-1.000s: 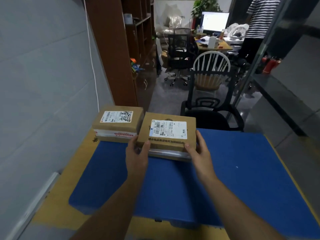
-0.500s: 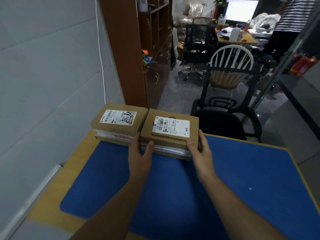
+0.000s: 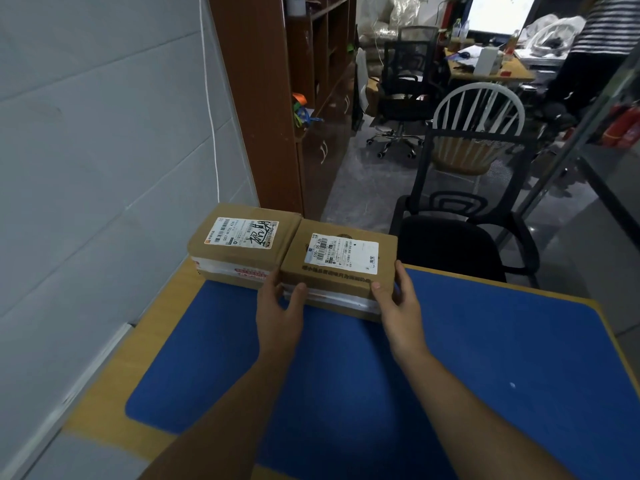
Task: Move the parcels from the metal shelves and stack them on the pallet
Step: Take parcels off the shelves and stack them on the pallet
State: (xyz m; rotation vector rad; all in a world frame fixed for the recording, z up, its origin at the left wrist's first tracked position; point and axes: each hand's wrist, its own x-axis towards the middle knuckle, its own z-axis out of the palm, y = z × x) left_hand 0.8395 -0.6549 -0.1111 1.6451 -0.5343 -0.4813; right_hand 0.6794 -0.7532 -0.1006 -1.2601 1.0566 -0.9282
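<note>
Two brown cardboard parcels with white shipping labels sit side by side at the far left corner of the blue pallet (image 3: 485, 358). The left parcel (image 3: 242, 242) lies against the wall side. The right parcel (image 3: 341, 268) touches it and rests on the pallet. My left hand (image 3: 278, 308) grips the right parcel's near left corner, thumb on its front face. At the parcel's near right corner, my right hand (image 3: 398, 303) holds on with its fingers along the right side. The metal shelves are out of view.
A grey wall (image 3: 104, 150) runs along the left. A black office chair (image 3: 460, 237) stands just behind the pallet, with a white spindle chair (image 3: 478, 119), a brown bookcase (image 3: 277, 98), desks and a person in a striped shirt (image 3: 602, 29) further back.
The right parcel has moved forward and left until it touches the left parcel, and now rests on the pallet. Both hands keep their hold on it. The camera has come closer.
</note>
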